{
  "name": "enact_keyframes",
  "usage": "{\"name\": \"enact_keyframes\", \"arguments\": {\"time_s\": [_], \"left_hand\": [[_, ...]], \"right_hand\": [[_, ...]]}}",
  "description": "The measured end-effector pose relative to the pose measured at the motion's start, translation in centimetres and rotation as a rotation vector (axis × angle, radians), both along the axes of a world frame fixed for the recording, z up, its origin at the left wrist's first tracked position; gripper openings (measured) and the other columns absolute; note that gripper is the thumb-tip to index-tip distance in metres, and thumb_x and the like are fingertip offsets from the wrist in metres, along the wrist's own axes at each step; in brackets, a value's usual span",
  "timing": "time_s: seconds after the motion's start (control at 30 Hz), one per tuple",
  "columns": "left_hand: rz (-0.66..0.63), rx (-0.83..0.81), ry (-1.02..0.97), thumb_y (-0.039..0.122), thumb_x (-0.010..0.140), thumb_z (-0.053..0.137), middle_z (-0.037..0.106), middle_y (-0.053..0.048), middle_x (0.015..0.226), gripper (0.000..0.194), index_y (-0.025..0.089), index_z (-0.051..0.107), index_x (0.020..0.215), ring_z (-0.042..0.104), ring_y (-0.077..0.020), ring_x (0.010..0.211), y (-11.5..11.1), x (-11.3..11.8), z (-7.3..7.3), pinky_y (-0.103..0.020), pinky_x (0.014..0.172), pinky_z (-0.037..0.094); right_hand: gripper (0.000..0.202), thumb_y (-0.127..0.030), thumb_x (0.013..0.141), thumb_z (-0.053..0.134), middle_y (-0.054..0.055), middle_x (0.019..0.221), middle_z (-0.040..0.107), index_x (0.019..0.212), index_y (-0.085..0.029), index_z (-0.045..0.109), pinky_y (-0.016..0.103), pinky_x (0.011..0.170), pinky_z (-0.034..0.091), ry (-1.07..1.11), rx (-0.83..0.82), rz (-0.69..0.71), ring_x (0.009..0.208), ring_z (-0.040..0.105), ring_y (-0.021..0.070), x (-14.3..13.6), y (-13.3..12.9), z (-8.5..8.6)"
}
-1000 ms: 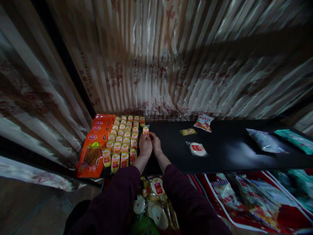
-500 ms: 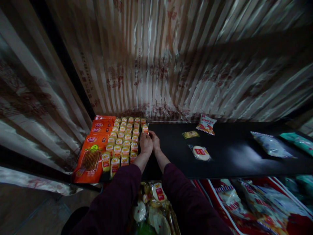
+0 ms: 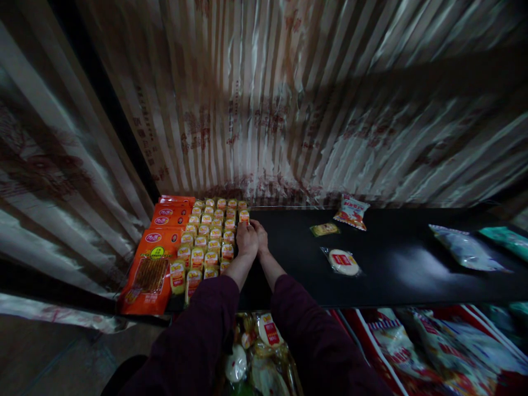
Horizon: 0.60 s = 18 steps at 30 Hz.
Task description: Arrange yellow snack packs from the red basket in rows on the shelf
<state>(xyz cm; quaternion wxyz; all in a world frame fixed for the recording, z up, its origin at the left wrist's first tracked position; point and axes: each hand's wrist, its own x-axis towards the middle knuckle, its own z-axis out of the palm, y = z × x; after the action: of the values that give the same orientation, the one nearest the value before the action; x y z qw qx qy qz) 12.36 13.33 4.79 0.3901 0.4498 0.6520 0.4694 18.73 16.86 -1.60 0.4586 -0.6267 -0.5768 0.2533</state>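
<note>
My left hand (image 3: 246, 241) and my right hand (image 3: 261, 236) are side by side at the right edge of rows of small yellow-wrapped snack cakes (image 3: 214, 245). Both are closed around the lower part of one wrapped snack cake (image 3: 244, 215), whose pale top and red-orange label show above the fingers. It stands upright at the right end of the rows, near the back. My hands hide its lower part. The other cakes stand upright in several columns on the black shelf (image 3: 289, 275).
Orange snack bags (image 3: 150, 264) overlap left of the cakes. To the right lie a round white packaged cake (image 3: 344, 262), a small yellow packet (image 3: 325, 229), a red-white bag (image 3: 352, 212) and a pale bag (image 3: 466, 247). Below are a red crate (image 3: 358, 324) and packaged food (image 3: 264, 357).
The view has shifted slightly, so the items on the right sit a little farther right. Both hands stay at the same snack cake, almost unmoved.
</note>
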Motion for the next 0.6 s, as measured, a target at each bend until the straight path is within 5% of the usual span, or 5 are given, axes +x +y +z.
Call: {"name": "enact_keyframes", "arguments": {"time_s": [0.6], "left_hand": [[0.011, 0.003, 0.235, 0.013, 0.083, 0.043, 0.066, -0.010, 0.108, 0.026, 0.016, 0.064, 0.099, 0.058, -0.0192, 0.109, 1.6, 0.9, -3.0, -0.028, 0.097, 0.041]], "right_hand": [[0.032, -0.018, 0.080, 0.051, 0.006, 0.104, 0.064, 0.112, -0.021, 0.058, 0.031, 0.089, 0.045, -0.146, -0.094, -0.035, 0.102, 0.057, 0.0185, -0.2, 0.0, -0.2]]}}
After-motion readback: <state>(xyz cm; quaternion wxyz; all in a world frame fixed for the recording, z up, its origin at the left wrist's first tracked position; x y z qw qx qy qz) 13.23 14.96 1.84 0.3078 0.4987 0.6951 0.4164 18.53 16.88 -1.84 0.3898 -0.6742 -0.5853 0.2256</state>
